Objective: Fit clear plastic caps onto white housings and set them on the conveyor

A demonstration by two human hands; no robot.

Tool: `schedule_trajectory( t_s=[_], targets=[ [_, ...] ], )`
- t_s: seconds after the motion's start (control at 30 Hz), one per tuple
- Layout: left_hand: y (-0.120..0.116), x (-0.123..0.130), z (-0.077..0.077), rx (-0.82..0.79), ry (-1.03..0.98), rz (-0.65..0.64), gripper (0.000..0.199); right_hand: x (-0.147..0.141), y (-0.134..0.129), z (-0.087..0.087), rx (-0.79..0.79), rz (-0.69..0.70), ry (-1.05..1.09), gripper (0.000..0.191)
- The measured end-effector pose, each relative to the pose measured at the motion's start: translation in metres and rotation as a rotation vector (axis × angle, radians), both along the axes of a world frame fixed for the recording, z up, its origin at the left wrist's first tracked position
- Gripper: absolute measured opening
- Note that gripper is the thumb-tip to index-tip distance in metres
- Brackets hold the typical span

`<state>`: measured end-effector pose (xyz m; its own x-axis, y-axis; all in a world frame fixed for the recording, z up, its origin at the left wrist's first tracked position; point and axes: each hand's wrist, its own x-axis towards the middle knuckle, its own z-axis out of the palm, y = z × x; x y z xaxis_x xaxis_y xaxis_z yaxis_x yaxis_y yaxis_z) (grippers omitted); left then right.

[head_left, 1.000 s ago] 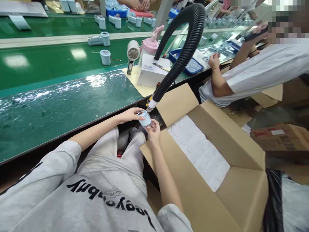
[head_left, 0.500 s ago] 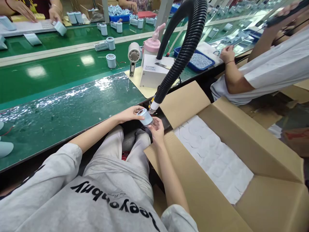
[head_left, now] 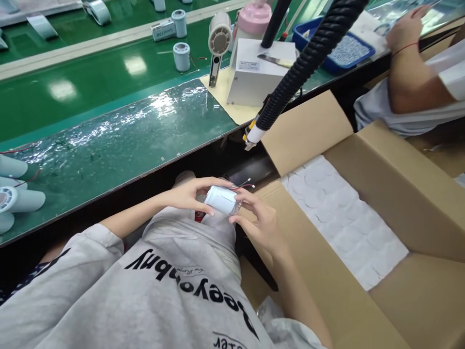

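Observation:
Between my two hands, above my lap, is a pale blue cylindrical housing (head_left: pixel 220 199) lying on its side. My left hand (head_left: pixel 191 195) is closed round its left end, with the thumb below and the fingers over the top. At the clear, see-through right end, my right hand (head_left: pixel 258 217) grips it with thumb and fingers. Thin wires (head_left: pixel 245 184) with small white connectors stick out near the right fingertips. The nozzle (head_left: pixel 251 138) of a black ribbed hose (head_left: pixel 308 63) hangs above and to the right, apart from the housing.
An open cardboard box (head_left: pixel 316 276) at my right holds a white sheet (head_left: pixel 341 218) with round bulges. On the green bench (head_left: pixel 145 131) stand a white machine (head_left: pixel 257 72), a small handheld fan (head_left: pixel 219 39) and several blue cylinders (head_left: pixel 25 199). A co-worker's arm (head_left: pixel 410 63) is at upper right.
The housing has moved away from the hose nozzle, down towards my lap, and now lies more on its side. Its wires have come into view. The camera view has shifted down.

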<state>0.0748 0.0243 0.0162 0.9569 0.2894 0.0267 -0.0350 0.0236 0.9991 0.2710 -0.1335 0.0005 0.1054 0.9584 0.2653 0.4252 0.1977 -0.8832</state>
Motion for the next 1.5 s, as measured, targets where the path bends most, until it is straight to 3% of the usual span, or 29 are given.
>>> schedule_trajectory(
  t_s=[0.47, 0.83, 1.03, 1.33, 1.5],
  targets=[
    [-0.009, -0.020, 0.016, 0.178, -0.076, -0.021, 0.075, -0.019, -0.002, 0.024, -0.291, 0.028, 0.578, 0.047],
    [-0.010, -0.024, 0.014, 0.242, -0.084, -0.026, 0.071, -0.028, 0.002, 0.020, -0.500, -0.004, 0.733, 0.064],
    [-0.009, -0.025, 0.013, 0.283, -0.092, -0.039, 0.072, -0.034, 0.004, 0.020, -0.609, 0.049, 0.817, 0.068],
    [-0.010, -0.027, 0.013, 0.224, -0.026, -0.034, 0.078, -0.037, 0.006, 0.019, -0.633, 0.069, 0.835, 0.069],
    [-0.012, -0.026, 0.016, 0.189, -0.031, -0.020, 0.071, -0.038, 0.006, 0.015, -0.628, 0.078, 0.801, 0.067]
  ],
)
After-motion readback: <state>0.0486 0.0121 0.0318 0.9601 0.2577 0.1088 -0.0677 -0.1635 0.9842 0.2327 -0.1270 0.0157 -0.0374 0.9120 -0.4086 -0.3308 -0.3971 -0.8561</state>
